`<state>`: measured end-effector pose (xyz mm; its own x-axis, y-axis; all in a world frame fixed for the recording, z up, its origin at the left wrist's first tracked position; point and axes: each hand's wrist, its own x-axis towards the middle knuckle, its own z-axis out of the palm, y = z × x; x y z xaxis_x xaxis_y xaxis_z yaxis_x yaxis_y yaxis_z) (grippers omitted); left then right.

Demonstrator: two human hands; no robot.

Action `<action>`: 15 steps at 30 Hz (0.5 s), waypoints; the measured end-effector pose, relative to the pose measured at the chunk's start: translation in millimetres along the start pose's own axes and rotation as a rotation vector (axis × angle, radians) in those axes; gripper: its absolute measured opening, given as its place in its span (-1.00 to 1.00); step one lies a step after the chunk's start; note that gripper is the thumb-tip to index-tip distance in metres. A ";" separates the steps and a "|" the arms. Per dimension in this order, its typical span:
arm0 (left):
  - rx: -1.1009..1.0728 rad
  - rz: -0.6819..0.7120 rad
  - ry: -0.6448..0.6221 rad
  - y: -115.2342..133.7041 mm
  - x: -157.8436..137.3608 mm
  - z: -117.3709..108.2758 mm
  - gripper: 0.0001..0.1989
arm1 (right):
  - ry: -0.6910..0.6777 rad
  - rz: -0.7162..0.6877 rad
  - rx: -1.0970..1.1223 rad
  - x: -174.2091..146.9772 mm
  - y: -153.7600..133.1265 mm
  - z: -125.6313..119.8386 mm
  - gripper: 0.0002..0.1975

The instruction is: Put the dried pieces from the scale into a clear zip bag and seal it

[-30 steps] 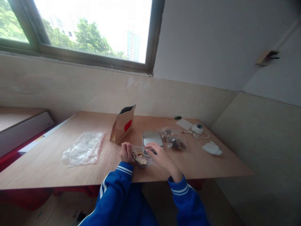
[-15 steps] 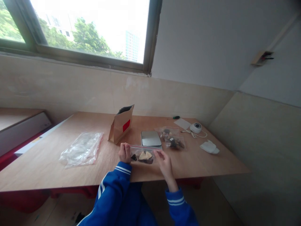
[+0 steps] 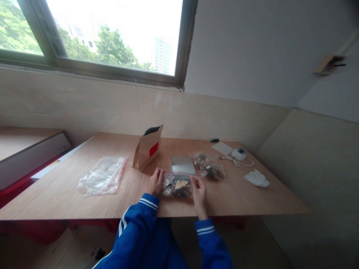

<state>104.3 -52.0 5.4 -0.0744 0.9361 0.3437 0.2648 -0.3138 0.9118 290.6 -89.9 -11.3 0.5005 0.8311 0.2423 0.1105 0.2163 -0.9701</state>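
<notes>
Between my hands is a clear zip bag (image 3: 179,186) with a red seal strip, holding dark and pale dried pieces. My left hand (image 3: 156,182) is closed on its left upper corner. The right corner is pinched in my right hand (image 3: 199,192). Just beyond the bag lies a silver-topped scale (image 3: 183,164), its near edge covered by the bag. Two more filled zip bags (image 3: 212,170) lie partly overlapping to the right of the scale. An open brown paper pouch (image 3: 148,149) with a red label stands to the left of it.
Flat empty plastic bags (image 3: 103,176) lie on the wooden table (image 3: 64,198) at left. Toward the right are a white dome camera (image 3: 239,153) with its cable, a paper sheet (image 3: 222,148), a green-handled screwdriver (image 3: 214,141) and a crumpled white tissue (image 3: 257,178). A wall stands behind the table.
The bag has shifted slightly right in view and its contents now spread more fully. My right fingers have curled in closer at its right corner. The whole view has turned a little left.
</notes>
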 end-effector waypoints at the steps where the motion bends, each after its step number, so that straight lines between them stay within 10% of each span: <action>1: -0.007 -0.002 -0.015 0.8 0.5 -0.2 -0.66 | -0.004 0.004 -0.010 2.5 1.3 -1.0 -0.58; 15: -0.175 -0.063 -0.033 -4.1 1.7 0.0 -0.67 | 0.027 0.002 -0.035 2.1 2.7 -6.1 -0.54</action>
<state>103.1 -49.2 2.2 -0.0532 0.9587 0.2795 0.0893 -0.2743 0.9575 297.2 -90.8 -13.5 0.5237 0.8172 0.2407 0.1390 0.1968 -0.9705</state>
